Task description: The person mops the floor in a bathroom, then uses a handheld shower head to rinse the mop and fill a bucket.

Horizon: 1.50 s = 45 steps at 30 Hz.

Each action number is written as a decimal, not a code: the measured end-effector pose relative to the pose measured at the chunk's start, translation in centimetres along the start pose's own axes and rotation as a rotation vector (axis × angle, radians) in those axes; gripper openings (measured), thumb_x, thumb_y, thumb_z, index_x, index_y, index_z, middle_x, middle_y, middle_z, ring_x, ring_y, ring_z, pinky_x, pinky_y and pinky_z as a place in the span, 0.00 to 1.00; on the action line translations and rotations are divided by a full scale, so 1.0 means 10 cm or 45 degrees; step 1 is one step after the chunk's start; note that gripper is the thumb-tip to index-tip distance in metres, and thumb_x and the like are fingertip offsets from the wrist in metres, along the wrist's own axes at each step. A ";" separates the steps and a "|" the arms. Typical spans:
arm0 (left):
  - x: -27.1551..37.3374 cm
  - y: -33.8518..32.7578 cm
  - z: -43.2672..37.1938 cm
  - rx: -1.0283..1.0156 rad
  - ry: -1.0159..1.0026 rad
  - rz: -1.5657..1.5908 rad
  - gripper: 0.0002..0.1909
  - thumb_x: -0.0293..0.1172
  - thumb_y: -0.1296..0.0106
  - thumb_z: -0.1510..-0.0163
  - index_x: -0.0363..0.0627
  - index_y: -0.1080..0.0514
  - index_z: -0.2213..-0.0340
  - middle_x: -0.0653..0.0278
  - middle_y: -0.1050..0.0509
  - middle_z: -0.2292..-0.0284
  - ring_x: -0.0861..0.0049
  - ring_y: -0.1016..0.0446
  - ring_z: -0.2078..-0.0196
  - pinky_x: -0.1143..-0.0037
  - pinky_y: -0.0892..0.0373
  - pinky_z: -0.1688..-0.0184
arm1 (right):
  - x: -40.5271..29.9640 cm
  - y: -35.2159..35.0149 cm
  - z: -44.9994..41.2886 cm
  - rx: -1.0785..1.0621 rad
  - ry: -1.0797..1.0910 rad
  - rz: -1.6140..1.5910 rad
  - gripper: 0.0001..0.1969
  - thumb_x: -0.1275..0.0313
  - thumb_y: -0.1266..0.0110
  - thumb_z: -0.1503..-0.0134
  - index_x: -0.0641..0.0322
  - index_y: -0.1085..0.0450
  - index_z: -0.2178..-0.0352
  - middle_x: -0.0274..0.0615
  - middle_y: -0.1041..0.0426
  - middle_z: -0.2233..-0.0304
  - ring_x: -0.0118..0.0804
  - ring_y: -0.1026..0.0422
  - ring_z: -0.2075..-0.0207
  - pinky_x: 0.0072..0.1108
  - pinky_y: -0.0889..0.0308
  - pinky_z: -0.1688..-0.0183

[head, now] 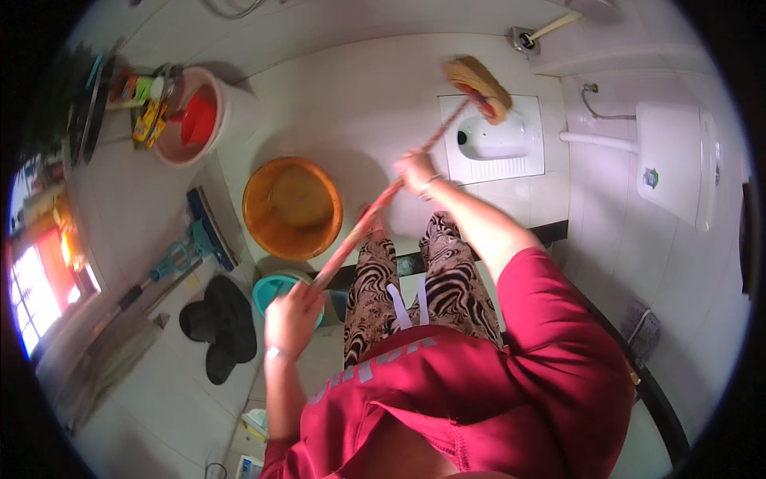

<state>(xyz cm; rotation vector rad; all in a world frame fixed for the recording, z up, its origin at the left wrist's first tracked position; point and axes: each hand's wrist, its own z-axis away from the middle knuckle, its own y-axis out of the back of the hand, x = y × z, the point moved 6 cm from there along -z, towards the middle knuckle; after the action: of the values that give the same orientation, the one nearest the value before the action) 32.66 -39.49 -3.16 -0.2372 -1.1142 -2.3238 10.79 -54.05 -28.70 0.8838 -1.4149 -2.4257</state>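
Both of my hands are closed around the long reddish handle [366, 223] of a broom. My left hand [293, 320] grips its upper end, low in the picture near my waist. Farther down the shaft, my right hand [416, 172] holds it in front of my legs. The tan broom head [479, 87], slightly blurred, lies over the far left edge of a white squat toilet [494, 136]; whether it touches the surface I cannot tell. An orange-brown basin [292, 209] with murky liquid in it stands on the tiled floor left of my feet.
A pink bucket [222, 114] holding a red dipper [199, 117] stands at upper left. A teal mop [194, 239] and black slippers [224, 326] are against the left wall, near a turquoise bucket [272, 290]. At right hangs a white cistern [673, 161]; a dark raised sill [550, 230] crosses behind my feet.
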 end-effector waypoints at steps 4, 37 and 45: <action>-0.24 0.51 0.78 0.068 0.477 0.163 0.11 0.27 0.49 0.61 0.37 0.41 0.84 0.57 0.44 0.89 0.77 0.48 0.86 0.77 0.45 0.83 | -1.22 0.17 -0.31 0.352 0.198 -0.325 0.04 0.69 0.52 0.65 0.51 0.32 0.89 0.33 0.32 0.84 0.39 0.34 0.70 0.36 0.40 0.61; 2.71 -0.89 -0.73 -0.219 -0.375 -0.207 0.11 0.36 0.52 0.53 0.42 0.37 0.73 0.51 0.30 0.82 0.53 0.31 0.77 0.64 0.35 0.77 | 2.64 0.49 1.09 0.116 -0.198 -0.267 0.03 0.74 0.48 0.61 0.57 0.34 0.82 0.39 0.31 0.76 0.41 0.34 0.68 0.27 0.38 0.62; 1.61 -0.29 0.54 -0.330 0.460 -0.321 0.11 0.34 0.50 0.56 0.39 0.37 0.76 0.47 0.33 0.82 0.55 0.33 0.79 0.69 0.36 0.77 | 0.47 0.30 0.54 -0.359 0.074 -0.590 0.03 0.71 0.49 0.58 0.49 0.30 0.77 0.29 0.30 0.74 0.35 0.35 0.62 0.30 0.36 0.61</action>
<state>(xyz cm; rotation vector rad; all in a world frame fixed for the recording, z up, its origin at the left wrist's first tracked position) 17.22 -40.36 4.48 0.2373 -0.6975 -2.5964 3.51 -53.81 -26.06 1.3105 -0.8861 -2.8005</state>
